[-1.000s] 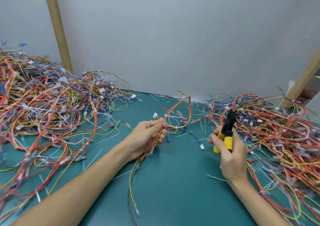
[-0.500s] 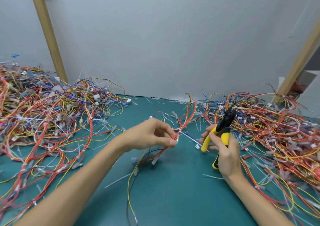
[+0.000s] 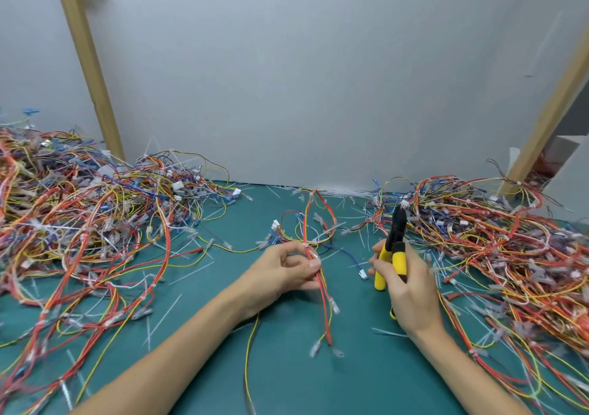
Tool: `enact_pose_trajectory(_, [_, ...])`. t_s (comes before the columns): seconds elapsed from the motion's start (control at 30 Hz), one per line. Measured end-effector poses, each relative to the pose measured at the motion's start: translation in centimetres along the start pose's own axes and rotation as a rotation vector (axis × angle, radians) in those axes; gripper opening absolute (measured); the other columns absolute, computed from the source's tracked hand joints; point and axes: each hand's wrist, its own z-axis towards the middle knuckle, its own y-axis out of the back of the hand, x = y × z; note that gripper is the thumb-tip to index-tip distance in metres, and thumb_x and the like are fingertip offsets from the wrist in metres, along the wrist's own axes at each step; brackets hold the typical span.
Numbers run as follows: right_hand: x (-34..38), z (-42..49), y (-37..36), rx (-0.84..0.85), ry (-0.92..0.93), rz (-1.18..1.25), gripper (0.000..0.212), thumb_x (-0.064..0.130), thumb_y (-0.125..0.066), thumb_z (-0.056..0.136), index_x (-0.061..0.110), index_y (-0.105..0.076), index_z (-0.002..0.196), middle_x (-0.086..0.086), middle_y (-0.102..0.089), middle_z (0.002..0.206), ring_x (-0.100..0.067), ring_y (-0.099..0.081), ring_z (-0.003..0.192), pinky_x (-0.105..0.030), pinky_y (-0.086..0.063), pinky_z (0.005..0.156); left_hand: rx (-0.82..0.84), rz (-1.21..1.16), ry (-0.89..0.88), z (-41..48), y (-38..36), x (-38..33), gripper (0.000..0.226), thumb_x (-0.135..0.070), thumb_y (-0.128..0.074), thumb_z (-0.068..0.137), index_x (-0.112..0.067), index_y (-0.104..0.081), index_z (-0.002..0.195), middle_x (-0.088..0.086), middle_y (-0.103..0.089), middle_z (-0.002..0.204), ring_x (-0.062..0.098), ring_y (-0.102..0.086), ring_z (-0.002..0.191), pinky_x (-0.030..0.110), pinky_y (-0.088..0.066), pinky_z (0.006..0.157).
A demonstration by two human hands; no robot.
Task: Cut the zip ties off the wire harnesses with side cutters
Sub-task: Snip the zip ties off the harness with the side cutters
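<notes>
Far left: slanted wooden post (image 3: pixel 89 70) against the grey wall (image 3: pixel 318 64). Below it, a big tangled heap of red, yellow and blue wire harnesses (image 3: pixel 79 223), sprawled over the left side of the teal desk (image 3: pixel 287 376), loose ends trailing to the near edge. Among and beside the heap: thin white cut zip-tie strips (image 3: pixel 191 272), flat on the desk.

Centre-left: left hand (image 3: pixel 283 274), forearm in from the lower left, fingers curled, thumb and fingertips pinching a red-and-yellow wire harness (image 3: pixel 323 290). Harness looping up toward the wall above the pinch and hanging below it, terminal ends blurred just over the desk. Small white zip tie (image 3: pixel 306 246) around the bundle at the top of the pinch, touching the fingers.

Between the hands: thin blue wire with a white connector (image 3: pixel 362 274), flat on the desk.

Centre-right: right hand (image 3: pixel 411 290) wrapped round the yellow-handled side cutters (image 3: pixel 396 242). Black head pointing up and away, near the held harness but apart from it. Blades open or closed: cannot tell.

Right: second tangled heap of red, yellow and blue harnesses (image 3: pixel 494 239), reaching the near right corner. Behind it, another slanted wooden post (image 3: pixel 548 112).
</notes>
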Motion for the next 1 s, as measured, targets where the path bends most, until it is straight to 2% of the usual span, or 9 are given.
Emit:
enact_pose_trajectory(0.1, [0.23, -0.16, -0.10, -0.005, 0.076, -0.179, 0.010, 0.036, -0.056, 0.079, 0.029, -0.058, 0.087, 0.005, -0.064, 0.069, -0.012, -0.063, 0.065, -0.034, -0.047, 0.062, -0.096, 0.027, -0.094, 0.10, -0.23, 0.50, 0.012, -0.012, -0.064, 0.088, -0.005, -0.057, 0.095, 0.000, -0.063, 0.067, 0.011, -0.067, 0.069, 0.023, -0.056, 0.070])
enact_pose_trajectory(0.2, [0.37, -0.42, -0.26, -0.023, 0.130, -0.361, 0.017, 0.043, -0.054, 0.081, 0.026, -0.051, 0.084, 0.005, -0.058, 0.066, -0.007, -0.055, 0.064, -0.029, -0.039, 0.056, -0.153, 0.058, -0.153, 0.15, -0.31, 0.78, 0.013, -0.015, -0.064, 0.086, -0.006, -0.057, 0.093, 0.001, -0.065, 0.065, 0.011, -0.066, 0.063, 0.020, -0.054, 0.061])
enact_pose_trajectory(0.3, [0.53, -0.70, -0.50, -0.021, 0.170, -0.496, 0.020, 0.051, -0.053, 0.083, 0.032, -0.045, 0.084, 0.011, -0.052, 0.070, -0.001, -0.048, 0.066, -0.021, -0.031, 0.054, -0.170, 0.032, -0.192, 0.31, -0.14, 0.90, 0.014, -0.019, -0.061, 0.087, -0.007, -0.058, 0.093, 0.005, -0.067, 0.070, 0.011, -0.064, 0.065, 0.019, -0.053, 0.065])
enact_pose_trajectory(0.4, [0.50, -0.80, -0.69, -0.007, 0.193, -0.554, 0.021, 0.055, -0.052, 0.083, 0.036, -0.044, 0.087, 0.013, -0.050, 0.075, -0.008, -0.044, 0.067, -0.028, -0.029, 0.056, -0.170, -0.036, -0.202, 0.43, -0.04, 0.90, 0.019, -0.023, -0.061, 0.084, -0.007, -0.058, 0.094, 0.007, -0.071, 0.080, 0.015, -0.068, 0.076, 0.023, -0.054, 0.074])
enact_pose_trajectory(0.5, [0.14, -0.71, -0.73, 0.011, 0.184, -0.542, 0.021, 0.055, -0.052, 0.084, 0.036, -0.044, 0.088, 0.012, -0.049, 0.077, -0.007, -0.046, 0.071, -0.015, -0.028, 0.058, -0.155, -0.132, -0.179, 0.51, 0.08, 0.90, 0.020, -0.020, -0.061, 0.083, -0.005, -0.055, 0.096, 0.011, -0.074, 0.087, 0.022, -0.073, 0.082, 0.025, -0.056, 0.073])
enact_pose_trajectory(0.57, [-0.05, -0.78, -0.68, 0.023, 0.164, -0.522, 0.020, 0.055, -0.053, 0.084, 0.037, -0.043, 0.087, 0.013, -0.049, 0.078, 0.000, -0.048, 0.077, -0.011, -0.029, 0.060, -0.156, -0.126, -0.151, 0.44, 0.05, 0.89, 0.022, -0.022, -0.061, 0.084, -0.005, -0.054, 0.096, 0.012, -0.074, 0.086, 0.023, -0.073, 0.079, 0.024, -0.055, 0.070])
enact_pose_trajectory(0.7, [-0.03, -0.76, -0.60, 0.031, 0.128, -0.528, 0.020, 0.049, -0.061, 0.085, 0.037, -0.046, 0.090, 0.015, -0.049, 0.081, 0.000, -0.047, 0.077, -0.015, -0.031, 0.063, -0.163, -0.106, -0.114, 0.36, -0.13, 0.67, 0.028, -0.025, -0.066, 0.081, -0.004, -0.057, 0.097, 0.014, -0.074, 0.084, 0.022, -0.072, 0.074, 0.023, -0.055, 0.068])
enact_pose_trajectory(0.8, [0.21, -0.61, -0.60, 0.021, 0.119, -0.573, 0.022, 0.048, -0.063, 0.083, 0.033, -0.051, 0.095, 0.012, -0.052, 0.086, -0.013, -0.049, 0.083, -0.031, -0.039, 0.069, -0.174, -0.065, -0.107, 0.34, -0.25, 0.43, 0.032, -0.029, -0.071, 0.077, -0.005, -0.062, 0.097, 0.016, -0.074, 0.086, 0.022, -0.072, 0.074, 0.023, -0.055, 0.068])
enact_pose_trajectory(1.0, [0.32, -0.62, -0.72, -0.018, 0.096, -0.662, 0.033, 0.041, -0.070, 0.078, 0.023, -0.059, 0.103, 0.008, -0.057, 0.094, -0.021, -0.051, 0.093, -0.038, -0.042, 0.084, -0.219, -0.019, -0.121, 0.18, -0.65, 0.55, 0.020, -0.025, -0.074, 0.077, -0.009, -0.070, 0.089, 0.018, -0.074, 0.082, 0.022, -0.072, 0.068, 0.023, -0.055, 0.063])
